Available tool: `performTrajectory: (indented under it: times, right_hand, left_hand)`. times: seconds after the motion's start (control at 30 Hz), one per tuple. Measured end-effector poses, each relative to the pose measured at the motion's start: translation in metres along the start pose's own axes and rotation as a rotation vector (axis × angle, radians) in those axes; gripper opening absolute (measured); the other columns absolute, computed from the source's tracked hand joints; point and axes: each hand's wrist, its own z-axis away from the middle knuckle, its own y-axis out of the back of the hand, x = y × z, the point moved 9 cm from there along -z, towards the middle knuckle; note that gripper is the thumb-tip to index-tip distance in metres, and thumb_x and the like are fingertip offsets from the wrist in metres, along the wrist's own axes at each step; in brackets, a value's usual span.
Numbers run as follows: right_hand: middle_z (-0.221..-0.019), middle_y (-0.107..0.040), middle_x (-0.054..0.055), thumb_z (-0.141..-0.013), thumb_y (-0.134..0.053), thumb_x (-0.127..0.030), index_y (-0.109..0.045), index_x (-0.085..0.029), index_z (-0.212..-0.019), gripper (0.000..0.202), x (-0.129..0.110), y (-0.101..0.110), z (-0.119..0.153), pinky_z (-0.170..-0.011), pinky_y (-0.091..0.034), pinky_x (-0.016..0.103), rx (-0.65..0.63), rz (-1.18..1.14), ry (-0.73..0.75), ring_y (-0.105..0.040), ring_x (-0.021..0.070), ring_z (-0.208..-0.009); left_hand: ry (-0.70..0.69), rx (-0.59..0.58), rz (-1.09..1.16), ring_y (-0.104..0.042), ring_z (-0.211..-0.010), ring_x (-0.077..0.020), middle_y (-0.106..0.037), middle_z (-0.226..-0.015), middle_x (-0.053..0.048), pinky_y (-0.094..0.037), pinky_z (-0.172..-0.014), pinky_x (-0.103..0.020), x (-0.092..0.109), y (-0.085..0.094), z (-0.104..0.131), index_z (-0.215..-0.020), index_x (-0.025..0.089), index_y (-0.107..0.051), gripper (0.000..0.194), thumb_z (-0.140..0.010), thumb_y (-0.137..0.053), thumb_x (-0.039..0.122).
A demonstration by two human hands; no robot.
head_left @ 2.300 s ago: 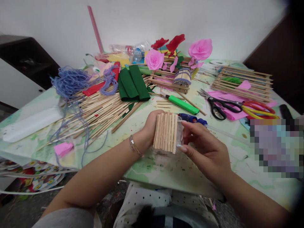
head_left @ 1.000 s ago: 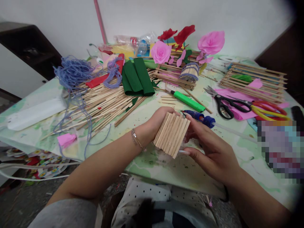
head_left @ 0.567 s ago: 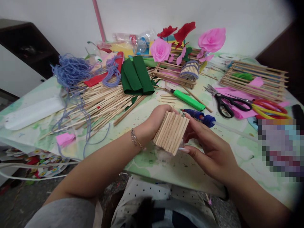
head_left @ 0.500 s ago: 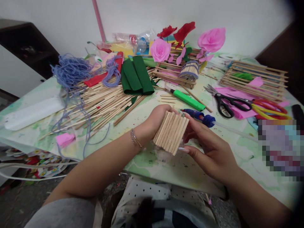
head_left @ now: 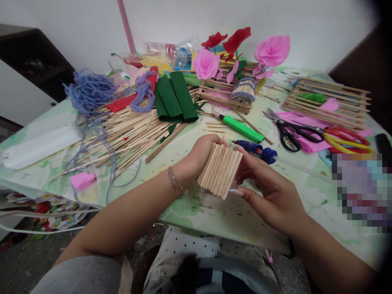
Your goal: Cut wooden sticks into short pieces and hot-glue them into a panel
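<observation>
The only label facing the camera is the red one on a clear plastic bottle (head_left: 154, 48) at the back, its lettering too small to read. A pixelated patch (head_left: 363, 190) masks whatever lies at the right edge. The stick-covered piece (head_left: 219, 171) is held up over the near edge of the counter (head_left: 190, 210), tilted — its sticks run from far right to near left, and that is its longer visible direction. The left hand (head_left: 200, 157) has its grip closed around the far left side, its fingers mostly hidden behind. The right hand (head_left: 268, 188) grips the right side — thumb and forefinger spread, other fingertips out of sight. Just beyond lies a blue glue gun (head_left: 269, 155), partly covered by that hand.
</observation>
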Motion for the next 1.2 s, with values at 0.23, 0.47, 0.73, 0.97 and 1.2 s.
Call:
performTrajectory:
  times: [0.23, 0.47, 0.73, 0.97, 1.2]
  right_hand:
    - [-0.146, -0.043, 0.003, -0.084, -0.065, -0.02, -0.035, -0.039, -0.145, 0.071, -0.002, 0.002, -0.001, -0.083, -0.054, 0.04, 0.0, -0.048, 0.002, -0.054, 0.0254, -0.109]
    - [-0.143, -0.047, 0.005, -0.084, -0.065, -0.022, -0.037, -0.036, -0.144, 0.067, -0.001, 0.001, -0.003, -0.08, -0.055, 0.038, 0.029, -0.036, -0.025, -0.058, 0.0229, -0.102]
    - [-0.14, -0.048, 0.004, -0.085, -0.065, -0.025, -0.036, -0.038, -0.145, 0.068, 0.003, 0.002, -0.005, -0.082, -0.055, 0.038, 0.005, -0.078, -0.042, -0.058, 0.0224, -0.102]
    - [-0.147, -0.043, 0.003, -0.09, -0.058, -0.028, -0.039, -0.038, -0.143, 0.057, 0.004, 0.001, -0.005, -0.089, -0.053, 0.04, 0.02, -0.137, -0.066, -0.056, 0.0238, -0.114]
    - [-0.144, -0.045, 0.006, -0.085, -0.066, -0.033, -0.041, -0.032, -0.139, 0.06, 0.01, -0.008, -0.004, -0.088, -0.054, 0.036, 0.025, -0.235, -0.151, -0.061, 0.0208, -0.103]
  left_hand:
    - [0.181, -0.135, 0.031, -0.047, -0.042, -0.016, -0.051, -0.049, -0.006, -0.04, -0.046, -0.03, -0.02, -0.01, -0.005, -0.052, 0.016, -0.051, 0.019, -0.065, -0.044, 0.029]
    - [0.056, -0.068, 0.006, -0.049, -0.047, -0.0168, -0.052, -0.052, -0.005, -0.042, -0.051, -0.031, -0.01, -0.004, -0.006, -0.058, 0.016, -0.053, 0.015, -0.064, -0.047, 0.028]
    - [0.071, -0.038, 0.082, -0.049, -0.046, -0.0155, -0.052, -0.052, -0.003, -0.042, -0.05, -0.029, -0.014, -0.002, -0.008, -0.059, 0.016, -0.054, 0.012, -0.061, -0.049, 0.026]
    - [0.137, -0.066, 0.115, -0.048, -0.042, -0.0152, -0.052, -0.049, -0.004, -0.041, -0.047, -0.029, -0.013, -0.008, -0.004, -0.056, 0.015, -0.053, 0.013, -0.063, -0.046, 0.024]
    - [0.152, -0.114, 0.143, -0.049, -0.041, -0.0144, -0.051, -0.05, -0.002, -0.041, -0.045, -0.027, -0.022, -0.016, -0.001, -0.058, 0.015, -0.053, 0.016, -0.067, -0.046, 0.027]
